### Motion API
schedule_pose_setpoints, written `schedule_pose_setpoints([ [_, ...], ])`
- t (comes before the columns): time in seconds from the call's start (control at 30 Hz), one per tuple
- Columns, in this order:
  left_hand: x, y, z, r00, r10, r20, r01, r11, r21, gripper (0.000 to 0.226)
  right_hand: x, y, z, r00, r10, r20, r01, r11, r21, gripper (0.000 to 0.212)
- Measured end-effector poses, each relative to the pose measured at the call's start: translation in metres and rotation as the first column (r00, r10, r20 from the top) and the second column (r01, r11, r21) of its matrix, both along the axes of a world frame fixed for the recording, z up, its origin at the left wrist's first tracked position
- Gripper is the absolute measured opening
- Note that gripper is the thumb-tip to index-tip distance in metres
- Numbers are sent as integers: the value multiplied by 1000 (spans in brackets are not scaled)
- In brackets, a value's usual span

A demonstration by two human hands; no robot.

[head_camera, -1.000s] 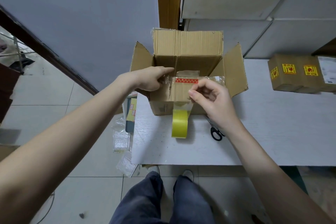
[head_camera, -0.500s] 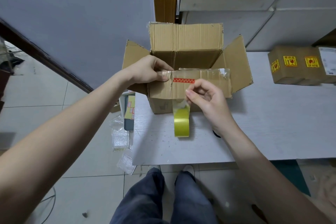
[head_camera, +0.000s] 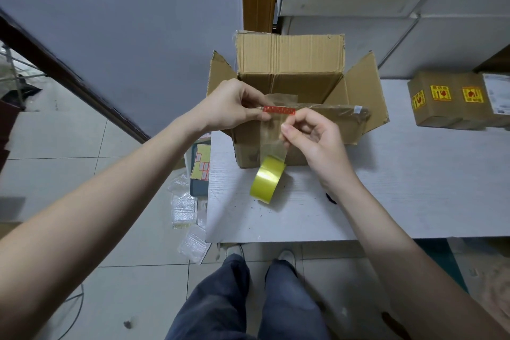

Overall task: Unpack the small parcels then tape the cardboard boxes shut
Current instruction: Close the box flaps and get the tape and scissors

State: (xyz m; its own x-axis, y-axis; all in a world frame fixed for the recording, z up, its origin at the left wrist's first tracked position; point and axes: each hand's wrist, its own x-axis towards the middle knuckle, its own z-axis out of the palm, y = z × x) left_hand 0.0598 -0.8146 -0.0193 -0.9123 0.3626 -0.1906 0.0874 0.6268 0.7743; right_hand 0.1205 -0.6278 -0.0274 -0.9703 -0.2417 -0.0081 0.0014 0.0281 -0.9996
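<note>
1. Cardboard box (head_camera: 289,77) standing at the table's (head_camera: 400,188) left end, close to the near-left corner; far flap upright, side flaps splayed outward, near flap folded in toward the opening.
2. Strip of clear tape (head_camera: 271,136) stretched from the near flap's edge down to the yellow-green tape roll (head_camera: 267,179), which hangs in front of the box's near wall, just above the tabletop.
3. Left hand (head_camera: 234,107) pinching the tape's upper end, marked by a red tab (head_camera: 278,110), against the near flap's left part.
4. Right hand (head_camera: 311,136) with fingers curled, thumb and forefinger pinching the strip's right edge below the tab.
5. Bare tabletop stretching from the box rightward to two stickered brown parcels (head_camera: 458,102) at the far right edge; open room along the near edge too.
6. Plastic wrappings (head_camera: 185,207) and a flat printed packet (head_camera: 201,168) lying on the tiled floor just past the table's left edge.
</note>
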Motion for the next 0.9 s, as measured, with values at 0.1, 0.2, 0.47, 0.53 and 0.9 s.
schedule_pose_setpoints([
  [0.1, 13, 2, 2, 998, 37, -53, -35, 999, 34, 20, 3, -1, 4, 1000, 0, -1, 0, 1000, -6, 17],
  [0.2, 28, 3, 0, 995, 50, -84, -45, 997, 59, 17, 10, -2, 7, 1000, 16, 9, -15, 999, -30, 16],
  [0.47, 77, 4, -18, 986, 137, -95, -125, 984, 129, 15, 27, -1, 6, 997, 67, 47, -65, 997, -48, 18],
  [0.53, 84, 5, -22, 986, 154, -67, -142, 978, 152, 16, 31, -1, 5, 996, 72, 59, -71, 997, -16, 19],
  [0.9, 94, 11, -27, 995, 94, -10, -89, 966, 243, 11, 37, 4, 5, 994, 91, 62, -96, 992, 82, 21],
])
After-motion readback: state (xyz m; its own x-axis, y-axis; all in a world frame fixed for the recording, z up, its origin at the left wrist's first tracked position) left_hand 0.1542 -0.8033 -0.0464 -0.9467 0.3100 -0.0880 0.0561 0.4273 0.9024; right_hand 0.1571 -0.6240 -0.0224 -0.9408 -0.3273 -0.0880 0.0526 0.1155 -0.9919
